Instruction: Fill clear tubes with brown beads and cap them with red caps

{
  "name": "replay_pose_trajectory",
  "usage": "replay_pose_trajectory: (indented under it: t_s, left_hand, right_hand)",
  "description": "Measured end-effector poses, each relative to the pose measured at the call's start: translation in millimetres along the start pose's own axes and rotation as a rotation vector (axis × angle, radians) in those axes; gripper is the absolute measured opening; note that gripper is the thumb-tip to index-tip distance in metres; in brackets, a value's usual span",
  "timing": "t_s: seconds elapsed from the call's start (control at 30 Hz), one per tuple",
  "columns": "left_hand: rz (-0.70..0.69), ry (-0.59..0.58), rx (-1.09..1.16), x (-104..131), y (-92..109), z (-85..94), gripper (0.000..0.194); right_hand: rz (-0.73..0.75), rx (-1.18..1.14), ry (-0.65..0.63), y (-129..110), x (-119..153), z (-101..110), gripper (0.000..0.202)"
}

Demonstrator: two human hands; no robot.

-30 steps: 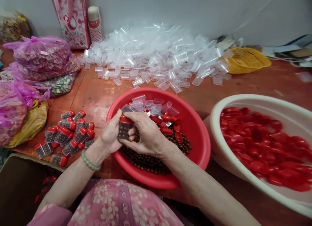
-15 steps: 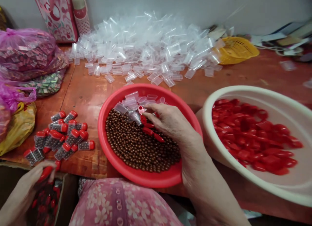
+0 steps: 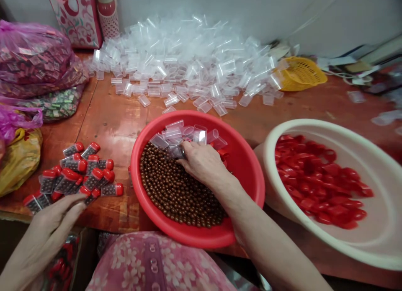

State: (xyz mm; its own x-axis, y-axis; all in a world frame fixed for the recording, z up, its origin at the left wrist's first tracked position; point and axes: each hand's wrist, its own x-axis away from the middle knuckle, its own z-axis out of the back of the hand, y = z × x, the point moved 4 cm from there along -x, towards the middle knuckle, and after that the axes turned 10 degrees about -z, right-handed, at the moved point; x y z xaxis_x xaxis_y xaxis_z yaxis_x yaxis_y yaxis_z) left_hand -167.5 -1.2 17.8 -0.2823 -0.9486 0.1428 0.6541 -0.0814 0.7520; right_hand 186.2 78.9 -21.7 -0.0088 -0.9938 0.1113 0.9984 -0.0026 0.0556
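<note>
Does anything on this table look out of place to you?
Slightly: a few clear plastic pieces lie right of the yellow basket, apart from the big pile of clear tubes, so they look stray. I see no obvious damage.

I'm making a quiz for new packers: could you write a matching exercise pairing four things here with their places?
1. Loose brown balls
2. Yellow basket
3. Large heap of red pieces
4. Left hand

A. At one end of the clear tube pile
B. By the red-capped containers
C. Inside the red tub
D. Inside the white tub

Pairs: 1-C, 2-A, 3-D, 4-B
</note>
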Motion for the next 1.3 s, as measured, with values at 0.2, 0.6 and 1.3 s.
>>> replay_pose_trajectory:
  t_s: [0.2,0.6,1.3]
  left_hand:
    - [-0.452,-0.078,0.06,-87,94,-72.5,0.026]
    - [-0.684,0.221,0.092,-115,94,-109.5,0.024]
    - [-0.754,0.172,-0.189,-117,96,-123.9,0.023]
  right_hand:
    - [-0.044,-0.151,0.021,6,4,3,0.025]
    - [0.152,-0.798,-0.137,-18,12,-1,0.035]
    - [-0.069,-0.897,-0.841,-28,25,-57,0.018]
